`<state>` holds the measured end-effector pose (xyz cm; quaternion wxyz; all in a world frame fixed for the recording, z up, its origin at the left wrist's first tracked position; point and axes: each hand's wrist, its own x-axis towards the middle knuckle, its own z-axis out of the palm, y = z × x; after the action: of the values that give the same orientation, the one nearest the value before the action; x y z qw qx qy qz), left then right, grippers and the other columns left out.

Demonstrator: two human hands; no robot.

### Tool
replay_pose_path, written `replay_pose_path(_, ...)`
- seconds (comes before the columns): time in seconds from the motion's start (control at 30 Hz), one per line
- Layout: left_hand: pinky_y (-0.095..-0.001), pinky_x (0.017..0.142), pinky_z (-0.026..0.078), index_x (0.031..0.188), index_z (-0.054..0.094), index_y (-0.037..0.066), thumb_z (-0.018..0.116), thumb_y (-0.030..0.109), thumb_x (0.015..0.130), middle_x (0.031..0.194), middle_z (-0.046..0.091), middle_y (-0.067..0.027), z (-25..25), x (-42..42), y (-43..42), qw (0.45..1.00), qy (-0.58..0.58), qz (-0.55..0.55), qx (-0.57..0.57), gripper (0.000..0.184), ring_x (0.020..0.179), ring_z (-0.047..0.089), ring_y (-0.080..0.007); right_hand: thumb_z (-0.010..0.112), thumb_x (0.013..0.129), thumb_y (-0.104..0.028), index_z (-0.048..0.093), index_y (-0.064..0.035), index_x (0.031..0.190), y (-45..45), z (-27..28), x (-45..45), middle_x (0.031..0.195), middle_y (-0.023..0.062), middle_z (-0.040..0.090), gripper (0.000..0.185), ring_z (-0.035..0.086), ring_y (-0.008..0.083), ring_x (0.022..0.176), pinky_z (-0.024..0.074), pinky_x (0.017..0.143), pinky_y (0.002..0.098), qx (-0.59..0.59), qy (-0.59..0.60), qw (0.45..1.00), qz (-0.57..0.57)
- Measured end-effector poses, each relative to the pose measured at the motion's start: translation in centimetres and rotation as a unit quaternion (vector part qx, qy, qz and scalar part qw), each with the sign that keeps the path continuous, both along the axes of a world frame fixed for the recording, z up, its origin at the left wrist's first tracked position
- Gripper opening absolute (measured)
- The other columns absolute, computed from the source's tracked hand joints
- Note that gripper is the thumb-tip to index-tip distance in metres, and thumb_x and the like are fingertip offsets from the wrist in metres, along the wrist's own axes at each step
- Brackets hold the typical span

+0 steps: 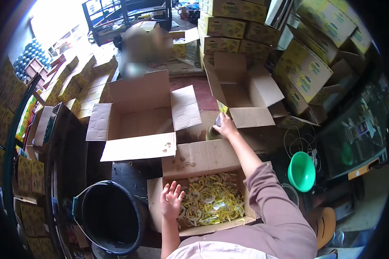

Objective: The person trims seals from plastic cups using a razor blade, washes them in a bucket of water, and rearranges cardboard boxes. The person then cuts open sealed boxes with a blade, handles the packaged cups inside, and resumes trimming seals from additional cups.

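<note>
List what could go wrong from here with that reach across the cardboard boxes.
The right hand grips a greenish bottle-like thing near its top at arm's length, so it might slip or tip.
The right forearm crosses above the scrap-filled box's far flap and could knock it.
The yellow scraps lie loose in that open box; if it were jolted, some might spill.

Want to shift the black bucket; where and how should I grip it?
Probably best by the middle of its handle, left hand coming from the bucket's left: the handle leans that way, its loop standing out past the rim.
</note>
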<state>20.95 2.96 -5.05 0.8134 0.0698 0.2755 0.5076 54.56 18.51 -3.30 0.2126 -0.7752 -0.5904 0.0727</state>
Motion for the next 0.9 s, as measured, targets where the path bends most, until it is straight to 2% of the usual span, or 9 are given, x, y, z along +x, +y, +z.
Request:
replay_pose_path(0.2, -0.0401, 0.086, 0.042, 0.108, 0.050, 0.012, 0.046, 0.024, 0.086, 0.114, 0.053, -0.0069, 2.8, -2.2, -4.3, 0.996, -0.056, -0.024, 0.072, 0.026, 0.105, 0.051, -0.0215, 0.070, 0.068, -0.034, 0.032, -0.0080, 0.126, -0.2, 1.6, -0.9, 0.120, 0.0206, 0.045, 0.074, 0.052, 0.0340, 0.104, 0.0444, 0.087, 0.0420, -0.110, -0.050, 0.991, -0.051)
replay_pose_path(0.4, -0.0379, 0.086, 0.042, 0.109, 0.044, 0.012, 0.050, 0.021, 0.084, 0.113, 0.051, -0.0077, 3.6, -9.4, -9.9, 0.994, 0.045, -0.048, 0.083, 0.027, 0.104, 0.050, -0.0211, 0.075, 0.060, -0.039, 0.031, -0.0131, 0.130, -0.7, 1.8, -2.1, 0.125, 0.0139, 0.039, 0.087, 0.041, 0.0295, 0.117, 0.0384, 0.094, 0.0428, -0.095, -0.085, 0.987, -0.097)
replay_pose_path(0.5, -0.0357, 0.086, 0.041, 0.110, 0.043, 0.009, 0.050, 0.021, 0.083, 0.113, 0.050, -0.0088, 3.8, -12.7, -11.4, 0.991, 0.075, -0.074, 0.080, 0.031, 0.103, 0.050, -0.0205, 0.076, 0.058, -0.039, 0.025, -0.0114, 0.135, -0.8, 1.7, -4.8, 0.119, 0.0125, 0.041, 0.096, 0.042, 0.0267, 0.110, 0.0318, 0.093, 0.0445, 0.114, -0.176, 0.962, -0.174)
replay_pose_path(0.53, -0.0353, 0.086, 0.041, 0.110, 0.043, 0.008, 0.051, 0.022, 0.083, 0.112, 0.050, -0.0090, 3.9, -13.6, -11.6, 0.988, 0.076, -0.096, 0.091, 0.032, 0.102, 0.050, -0.0201, 0.075, 0.060, -0.037, 0.031, -0.0096, 0.132, -0.6, 1.4, -5.3, 0.111, 0.0108, 0.045, 0.089, 0.045, 0.0263, 0.103, 0.0322, 0.089, 0.0431, 0.219, -0.202, 0.949, -0.107)
replay_pose_path(0.6, -0.0344, 0.086, 0.041, 0.111, 0.042, 0.007, 0.051, 0.023, 0.083, 0.111, 0.049, -0.0094, 4.0, -15.0, -12.2, 0.981, 0.076, -0.138, 0.113, 0.033, 0.101, 0.050, -0.0193, 0.074, 0.062, -0.035, 0.042, -0.0080, 0.123, -0.9, 1.6, -8.9, 0.108, 0.0093, 0.048, 0.073, 0.048, 0.0258, 0.100, 0.0349, 0.088, 0.0401, 0.220, -0.207, 0.953, -0.036)
replay_pose_path(0.67, -0.0324, 0.083, 0.041, 0.112, 0.041, 0.005, 0.052, 0.026, 0.084, 0.103, 0.049, -0.0091, 4.7, -16.4, -13.1, 0.972, 0.082, -0.182, 0.120, 0.037, 0.093, 0.050, -0.0182, 0.073, 0.064, -0.028, 0.057, -0.0057, 0.100, -1.8, 1.3, -12.9, 0.093, 0.0099, 0.054, 0.045, 0.056, 0.0246, 0.083, 0.0457, 0.074, 0.0344, 0.178, -0.047, 0.982, 0.048)
replay_pose_path(0.7, -0.0315, 0.082, 0.041, 0.112, 0.041, 0.005, 0.051, 0.026, 0.084, 0.100, 0.049, -0.0085, 4.8, -17.4, -13.8, 0.971, 0.066, -0.196, 0.119, 0.036, 0.090, 0.050, -0.0178, 0.073, 0.064, -0.021, 0.058, -0.0041, 0.096, -3.3, 2.0, -15.7, 0.087, 0.0099, 0.056, 0.039, 0.057, 0.0221, 0.079, 0.0479, 0.070, 0.0321, 0.217, 0.107, 0.965, 0.102)
replay_pose_path(0.77, -0.0292, 0.076, 0.041, 0.112, 0.042, 0.004, 0.051, 0.025, 0.085, 0.091, 0.048, -0.0065, 5.0, -19.7, -15.5, 0.970, 0.054, -0.209, 0.115, 0.036, 0.082, 0.049, -0.0159, 0.072, 0.066, -0.015, 0.060, -0.0042, 0.093, -7.5, 4.1, -20.4, 0.082, 0.0071, 0.057, 0.032, 0.056, 0.0149, 0.072, 0.0476, 0.063, 0.0270, 0.179, 0.204, 0.948, 0.168)
replay_pose_path(0.9, -0.0280, 0.066, 0.040, 0.108, 0.045, 0.003, 0.048, 0.024, 0.087, 0.073, 0.043, -0.0007, 3.8, -23.3, -19.7, 0.987, 0.116, -0.090, 0.070, 0.030, 0.069, 0.045, -0.0122, 0.063, 0.069, -0.005, 0.059, -0.0041, 0.072, -16.7, 6.5, -26.6, 0.070, 0.0064, 0.057, 0.005, 0.054, 0.0129, 0.059, 0.0454, 0.054, 0.0253, 0.153, 0.255, 0.932, 0.208)
